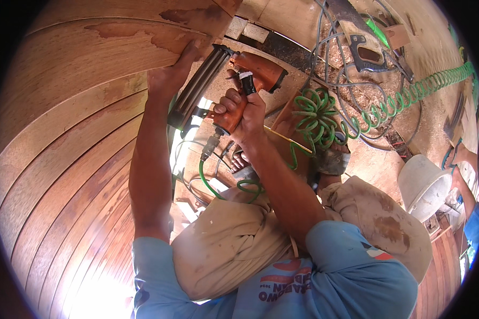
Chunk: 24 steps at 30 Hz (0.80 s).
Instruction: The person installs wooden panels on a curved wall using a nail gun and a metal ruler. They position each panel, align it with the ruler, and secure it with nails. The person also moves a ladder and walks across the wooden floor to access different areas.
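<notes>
Against the wooden panel (64, 133), left hand (167, 74) pressed flat, right hand (242, 114) gripping orange nail gun (250, 80).

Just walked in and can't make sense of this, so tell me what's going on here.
A person is working a nail gun against a wooden panel. The right hand grips the orange handle, with the tool's nose up at the panel's edge. The left hand presses flat on the panel beside it. A green coiled air hose runs from the gun across a sawdust-covered floor, where a hand saw and a white bucket lie.
</notes>
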### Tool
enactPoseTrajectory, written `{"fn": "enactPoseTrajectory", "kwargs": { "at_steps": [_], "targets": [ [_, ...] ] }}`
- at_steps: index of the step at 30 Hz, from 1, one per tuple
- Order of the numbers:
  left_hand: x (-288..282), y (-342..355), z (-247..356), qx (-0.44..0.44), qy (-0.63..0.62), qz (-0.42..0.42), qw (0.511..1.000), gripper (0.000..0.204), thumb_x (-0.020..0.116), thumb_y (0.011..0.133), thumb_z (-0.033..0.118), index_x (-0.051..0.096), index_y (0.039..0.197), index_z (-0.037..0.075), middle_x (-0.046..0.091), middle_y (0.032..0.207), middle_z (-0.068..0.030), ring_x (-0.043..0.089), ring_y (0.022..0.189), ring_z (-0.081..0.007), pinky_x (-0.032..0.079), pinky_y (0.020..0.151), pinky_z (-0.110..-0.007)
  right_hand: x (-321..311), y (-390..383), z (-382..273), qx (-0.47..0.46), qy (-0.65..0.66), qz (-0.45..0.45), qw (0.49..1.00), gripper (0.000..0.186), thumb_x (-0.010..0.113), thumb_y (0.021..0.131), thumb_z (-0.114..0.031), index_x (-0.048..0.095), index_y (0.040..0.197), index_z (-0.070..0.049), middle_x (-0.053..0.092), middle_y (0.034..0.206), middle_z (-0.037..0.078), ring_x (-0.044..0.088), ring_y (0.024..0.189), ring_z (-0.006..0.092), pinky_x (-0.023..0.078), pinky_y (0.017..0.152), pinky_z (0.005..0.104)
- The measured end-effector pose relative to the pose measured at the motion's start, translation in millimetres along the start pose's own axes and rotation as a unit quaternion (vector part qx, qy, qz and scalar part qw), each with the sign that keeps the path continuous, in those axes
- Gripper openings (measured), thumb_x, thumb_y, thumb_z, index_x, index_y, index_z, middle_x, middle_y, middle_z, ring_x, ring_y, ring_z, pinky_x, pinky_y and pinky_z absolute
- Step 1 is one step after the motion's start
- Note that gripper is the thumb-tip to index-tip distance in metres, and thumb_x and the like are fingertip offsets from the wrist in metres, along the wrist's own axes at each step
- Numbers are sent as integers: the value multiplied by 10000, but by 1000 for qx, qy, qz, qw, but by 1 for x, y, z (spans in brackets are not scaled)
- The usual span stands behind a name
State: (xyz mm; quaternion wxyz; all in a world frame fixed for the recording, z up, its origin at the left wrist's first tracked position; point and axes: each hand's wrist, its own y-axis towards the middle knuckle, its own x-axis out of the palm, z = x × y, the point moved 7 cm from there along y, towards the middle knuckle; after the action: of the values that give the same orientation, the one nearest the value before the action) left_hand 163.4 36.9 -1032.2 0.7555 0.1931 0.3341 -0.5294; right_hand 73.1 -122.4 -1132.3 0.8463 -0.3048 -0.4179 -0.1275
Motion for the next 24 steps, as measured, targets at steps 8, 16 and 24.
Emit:
{"fn": "enactPoseTrajectory", "kwargs": {
  "at_steps": [8,16,24],
  "targets": [
    [-1,-1,2,3,-38,-1,999,286,753,902,274,724,1050,31,762,936,-48,706,883,-171,535,806,-338,-2,8,-10,-43,-21,-8,999,248,506,874,-385,521,830,-141,432,664,29,512,739,272,457,615,399],
    [-3,-2,3,-17,-31,19,999,330,781,884,257,709,1097,16,750,1037,-82,700,948,-182,538,834,-350,6,4,-7,-5,-30,12,999,288,443,921,-344,475,727,-134,428,614,32,527,642,233,504,679,414],
    [-3,-2,-3,-20,-32,33,999,332,788,876,281,716,1075,25,752,1021,-89,711,923,-205,546,816,-366,8,5,-6,23,-50,0,998,302,414,946,-384,486,776,-145,416,635,4,522,728,254,457,672,388]
  ]
}}
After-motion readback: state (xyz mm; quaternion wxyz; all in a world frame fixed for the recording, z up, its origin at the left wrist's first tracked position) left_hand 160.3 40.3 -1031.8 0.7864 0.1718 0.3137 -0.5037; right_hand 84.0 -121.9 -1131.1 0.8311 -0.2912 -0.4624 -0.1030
